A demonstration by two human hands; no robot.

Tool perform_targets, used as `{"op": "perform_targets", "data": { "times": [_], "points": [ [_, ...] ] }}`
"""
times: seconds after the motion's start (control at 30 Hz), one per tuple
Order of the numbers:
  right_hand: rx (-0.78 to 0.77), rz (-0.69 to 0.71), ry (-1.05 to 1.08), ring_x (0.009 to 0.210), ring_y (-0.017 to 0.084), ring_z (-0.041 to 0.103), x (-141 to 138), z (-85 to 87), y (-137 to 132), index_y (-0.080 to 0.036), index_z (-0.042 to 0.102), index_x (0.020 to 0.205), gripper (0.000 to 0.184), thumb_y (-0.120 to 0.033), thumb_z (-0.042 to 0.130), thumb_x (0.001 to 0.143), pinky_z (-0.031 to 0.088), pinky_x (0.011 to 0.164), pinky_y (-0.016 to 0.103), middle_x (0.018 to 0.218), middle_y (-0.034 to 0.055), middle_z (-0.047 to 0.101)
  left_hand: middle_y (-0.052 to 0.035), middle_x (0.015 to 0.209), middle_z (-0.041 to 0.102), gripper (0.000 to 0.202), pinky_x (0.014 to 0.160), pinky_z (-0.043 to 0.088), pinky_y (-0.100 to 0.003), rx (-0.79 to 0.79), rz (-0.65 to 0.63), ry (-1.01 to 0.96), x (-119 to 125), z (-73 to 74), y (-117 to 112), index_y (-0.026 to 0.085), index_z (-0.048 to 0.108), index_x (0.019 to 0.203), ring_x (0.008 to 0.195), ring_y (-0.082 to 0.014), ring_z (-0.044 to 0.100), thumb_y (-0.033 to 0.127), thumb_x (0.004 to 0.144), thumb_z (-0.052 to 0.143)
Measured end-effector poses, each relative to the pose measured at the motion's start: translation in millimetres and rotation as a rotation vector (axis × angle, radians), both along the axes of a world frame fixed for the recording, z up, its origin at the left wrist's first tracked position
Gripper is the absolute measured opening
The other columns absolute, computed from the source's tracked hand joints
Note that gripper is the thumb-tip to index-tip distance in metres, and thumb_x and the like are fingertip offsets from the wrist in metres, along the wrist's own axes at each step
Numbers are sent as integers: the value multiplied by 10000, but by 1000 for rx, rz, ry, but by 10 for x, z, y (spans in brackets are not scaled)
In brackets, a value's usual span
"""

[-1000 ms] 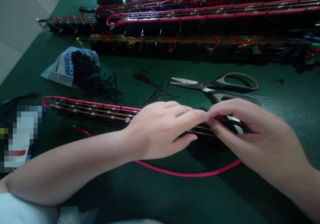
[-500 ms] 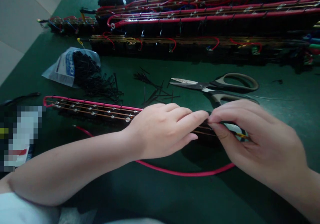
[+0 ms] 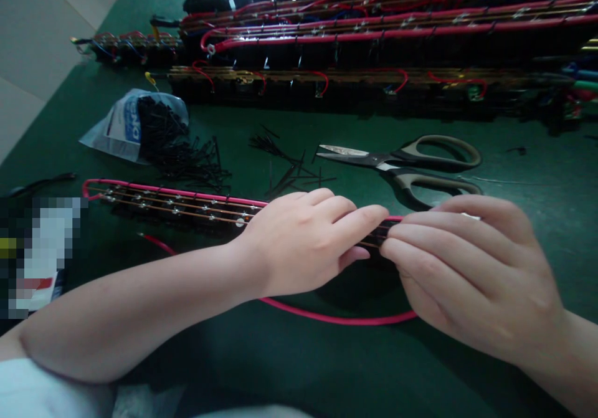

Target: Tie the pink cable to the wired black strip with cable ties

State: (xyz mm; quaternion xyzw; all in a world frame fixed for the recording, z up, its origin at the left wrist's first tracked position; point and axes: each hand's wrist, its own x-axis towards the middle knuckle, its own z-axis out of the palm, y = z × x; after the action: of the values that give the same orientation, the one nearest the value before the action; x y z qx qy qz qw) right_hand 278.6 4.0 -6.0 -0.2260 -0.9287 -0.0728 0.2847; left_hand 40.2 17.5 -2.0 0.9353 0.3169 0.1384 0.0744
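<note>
A long black socket strip (image 3: 175, 209) with copper bars runs across the table in front of me, a pink-red wire (image 3: 215, 198) fastened along its far edge with small black ties. My left hand (image 3: 311, 243) lies over its middle, fingers wrapped round it. At the strip's right part, my right hand (image 3: 471, 268) has its fingers bent and pressed together over the bars. Whatever those fingertips pinch is hidden. A loose pink-red wire (image 3: 346, 321) curves below the strip, passing behind both hands.
Scissors (image 3: 387, 164) lie half spread just beyond my hands. Loose black cable ties (image 3: 280, 150) and a plastic bag (image 3: 126, 125) of more ties are to their left. Several wired socket strips (image 3: 327, 81) fill the back. A pixelated packet (image 3: 40, 256) sits at the left.
My right hand has rolled over, its back now facing up, and its fingertips have shifted slightly left and down onto the strip. My left hand stays almost in place.
</note>
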Motion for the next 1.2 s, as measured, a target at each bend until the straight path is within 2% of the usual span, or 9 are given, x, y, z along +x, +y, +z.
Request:
{"op": "perform_targets", "data": {
  "times": [0.3, 0.43, 0.57, 0.67, 0.87, 1.0, 1.2],
  "points": [
    [-18, -13, 30, 883, 286, 772, 31, -2, -22, -223, 662, 1038, 210, -50, 652, 920, 555, 849, 490, 955, 89, 827, -72, 1173, 785, 338, 856, 618, -380, -26, 4, -43, 2, 20, 8, 115, 621, 1344, 1014, -250, 727, 295, 1058, 628],
    [-137, -62, 91, 919, 284, 761, 47, -27, 9, -263, 615, 1040, 295, -8, 648, 894, 562, 861, 477, 977, 72, 800, -62, 1146, 797, 261, 840, 619, -375, -29, 6, -69, 0, 19, 17, 122, 671, 1251, 1019, -251, 742, 292, 1067, 599],
    [-258, -113, 136, 920, 291, 722, 35, -66, 46, -258, 575, 1075, 212, -78, 594, 964, 568, 798, 458, 965, 96, 759, -53, 1129, 807, 263, 817, 620, -384, -17, 13, -67, -6, 24, 25, 124, 682, 1242, 1011, -258, 756, 293, 1050, 621],
    [-237, -92, 107, 860, 282, 705, 7, -76, 56, -259, 574, 1060, 148, -140, 615, 982, 561, 790, 454, 916, 80, 749, -50, 1133, 810, 271, 837, 620, -378, -16, 14, -74, -7, 24, 26, 123, 682, 1252, 1019, -249, 759, 285, 1038, 641],
    [-139, -67, 48, 849, 297, 731, -42, -38, 52, -261, 597, 1068, 156, -165, 670, 969, 581, 755, 469, 932, 80, 789, -50, 1171, 806, 270, 874, 614, -366, -29, 30, -74, 3, 3, 15, 150, 675, 1272, 1044, -231, 750, 283, 1046, 611],
    [-136, -63, 24, 915, 308, 754, -43, -16, 44, -258, 627, 1089, 180, -121, 658, 976, 612, 772, 475, 1026, 97, 809, -69, 1210, 796, 274, 897, 617, -377, -48, 11, -32, 1, 15, 18, 157, 668, 1279, 1063, -234, 742, 300, 1078, 551],
    [-151, -33, 18, 956, 312, 772, -24, -1, -2, -223, 670, 1098, 214, -55, 618, 974, 637, 792, 461, 1042, 113, 820, -78, 1201, 791, 261, 911, 624, -367, -57, -4, -44, -5, 22, 26, 145, 654, 1274, 1083, -228, 738, 264, 1080, 528]
  ]
}}
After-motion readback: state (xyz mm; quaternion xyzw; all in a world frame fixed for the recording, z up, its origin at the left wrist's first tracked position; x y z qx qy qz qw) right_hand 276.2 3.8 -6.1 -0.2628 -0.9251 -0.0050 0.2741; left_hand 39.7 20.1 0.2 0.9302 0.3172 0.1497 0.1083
